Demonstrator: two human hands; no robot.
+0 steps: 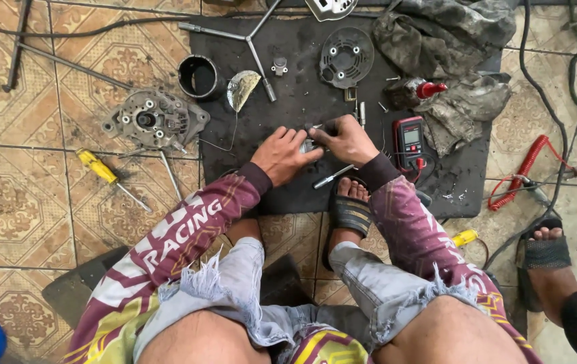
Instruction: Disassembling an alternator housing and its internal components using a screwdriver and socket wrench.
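— Where are the hands?

— Both meet over the black mat (288, 101) on the tiled floor (25, 202). The left hand (282, 155) is curled, its fingers pressed around a small grey metal part (308, 144). The right hand (346, 139) comes in from the other side, fingers bunched and pinching at the same part from above.

— Can you see what the part is?

— No, the hands cover most of it. It sits just above the mat, in front of the person's sandalled foot (348, 209).

— What lies close by?

— A silver pen-like tool (332, 177) rests on the mat just under the right hand. A red-and-black multimeter (410, 141) stands just to the right of it, near a heap of dirty rags (450, 40). Farther up the mat are a round slotted cover (346, 56), a black ring (199, 75) and a T-shaped wrench (251, 40).

— And off the mat?

— An alternator housing (156, 120) lies on the tiles to the left, with a yellow screwdriver (103, 172) below it. A red coiled cable (528, 165) runs along the right side, near another person's foot (548, 253).
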